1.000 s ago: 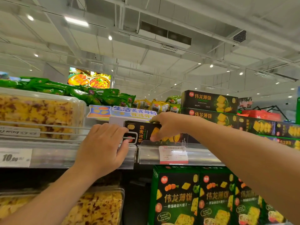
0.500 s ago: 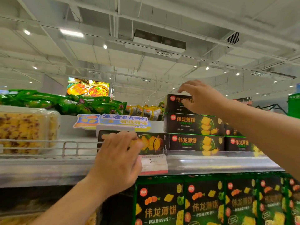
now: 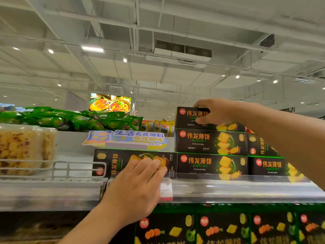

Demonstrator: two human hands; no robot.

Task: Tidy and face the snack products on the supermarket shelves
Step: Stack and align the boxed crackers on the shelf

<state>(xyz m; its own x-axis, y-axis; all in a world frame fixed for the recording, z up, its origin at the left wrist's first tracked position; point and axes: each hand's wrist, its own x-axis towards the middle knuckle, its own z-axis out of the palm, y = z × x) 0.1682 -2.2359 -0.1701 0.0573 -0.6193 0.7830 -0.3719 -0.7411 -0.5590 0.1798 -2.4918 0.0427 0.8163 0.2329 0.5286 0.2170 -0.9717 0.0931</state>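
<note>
Two hands apart: left hand (image 3: 137, 189) flat against sideways bottom box (image 3: 123, 162) at shelf edge (image 3: 228, 190), right hand (image 3: 218, 111) gripping top box (image 3: 190, 118) of three-high stack; risk of toppling if tugged.

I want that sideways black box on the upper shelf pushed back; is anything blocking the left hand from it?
Nothing visible does: the left hand already has its fingertips on the sideways box, above the shelf rail.

We stand in a supermarket aisle: cracker boxes (image 3: 211, 141) stacked on a metal shelf (image 3: 246, 191) with a price tag (image 3: 166, 190), under an open ceiling (image 3: 158, 32) with spotlights.
</note>
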